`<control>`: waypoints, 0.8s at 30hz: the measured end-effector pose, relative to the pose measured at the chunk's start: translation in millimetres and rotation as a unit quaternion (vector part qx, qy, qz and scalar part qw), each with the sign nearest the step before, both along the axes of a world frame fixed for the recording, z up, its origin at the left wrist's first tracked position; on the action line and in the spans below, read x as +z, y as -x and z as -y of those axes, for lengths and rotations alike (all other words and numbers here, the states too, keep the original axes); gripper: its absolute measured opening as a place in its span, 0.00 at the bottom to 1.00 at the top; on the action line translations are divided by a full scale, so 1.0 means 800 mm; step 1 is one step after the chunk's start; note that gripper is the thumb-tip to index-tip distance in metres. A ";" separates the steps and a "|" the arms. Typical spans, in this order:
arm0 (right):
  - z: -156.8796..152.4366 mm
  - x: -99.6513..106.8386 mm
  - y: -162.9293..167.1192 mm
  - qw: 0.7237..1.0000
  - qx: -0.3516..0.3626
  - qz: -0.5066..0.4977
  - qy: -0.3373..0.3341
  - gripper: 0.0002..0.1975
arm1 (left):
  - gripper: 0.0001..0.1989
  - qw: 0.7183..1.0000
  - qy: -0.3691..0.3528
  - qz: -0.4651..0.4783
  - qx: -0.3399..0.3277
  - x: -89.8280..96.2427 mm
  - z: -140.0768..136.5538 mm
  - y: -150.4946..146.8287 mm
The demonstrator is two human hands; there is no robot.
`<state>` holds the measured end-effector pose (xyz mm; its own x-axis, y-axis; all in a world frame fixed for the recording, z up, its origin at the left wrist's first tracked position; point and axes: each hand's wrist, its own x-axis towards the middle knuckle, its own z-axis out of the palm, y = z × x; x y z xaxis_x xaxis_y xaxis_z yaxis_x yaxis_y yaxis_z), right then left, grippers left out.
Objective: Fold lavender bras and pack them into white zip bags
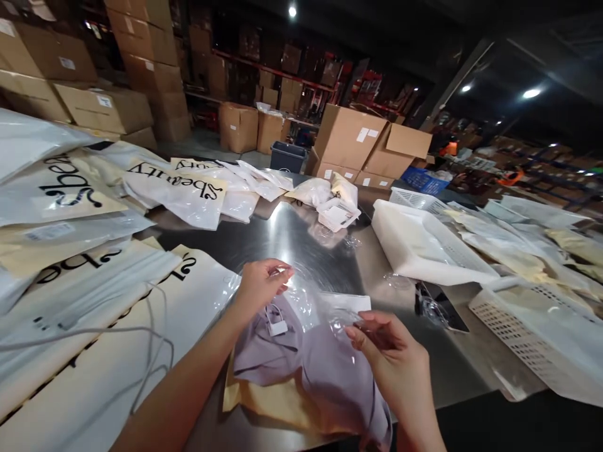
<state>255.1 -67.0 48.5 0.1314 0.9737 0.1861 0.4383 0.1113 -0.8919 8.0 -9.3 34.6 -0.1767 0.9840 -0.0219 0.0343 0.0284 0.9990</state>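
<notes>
A mauve bra lies on the steel table in front of me, over a yellowish packet. A small white tag on a thin loop rests on its left cup. Clear plastic covers the upper middle of the bra and stretches between my hands. My left hand is above the left cup, with thumb and fingers pinched together at the plastic's edge. Over the right cup, my right hand pinches a crumpled part of the same plastic. Whether it is a bag or loose film, I cannot tell.
Printed plastic packages and a grey cable cover the left side. To the right are a white tray, a perforated white basket and a dark phone-like slab. Cardboard boxes stand behind the table.
</notes>
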 end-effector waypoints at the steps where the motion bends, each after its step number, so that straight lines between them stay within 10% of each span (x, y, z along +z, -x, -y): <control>1: 0.001 0.000 -0.001 1.000 0.002 0.014 0.004 0.21 | 0.13 1.000 0.003 -0.001 0.004 0.002 0.000 0.002; 8: -0.014 -0.007 -0.024 0.998 -0.060 0.021 0.016 0.24 | 0.12 0.993 -0.001 -0.029 -0.112 0.018 0.020 0.008; 17: -0.018 -0.023 -0.029 0.988 -0.131 0.080 0.010 0.19 | 0.11 0.995 -0.010 -0.081 -0.065 0.016 0.034 -0.016; 24: -0.015 -0.030 -0.029 0.996 -0.075 -0.057 -0.007 0.20 | 0.09 0.927 -0.227 -0.298 0.022 0.026 0.077 -0.029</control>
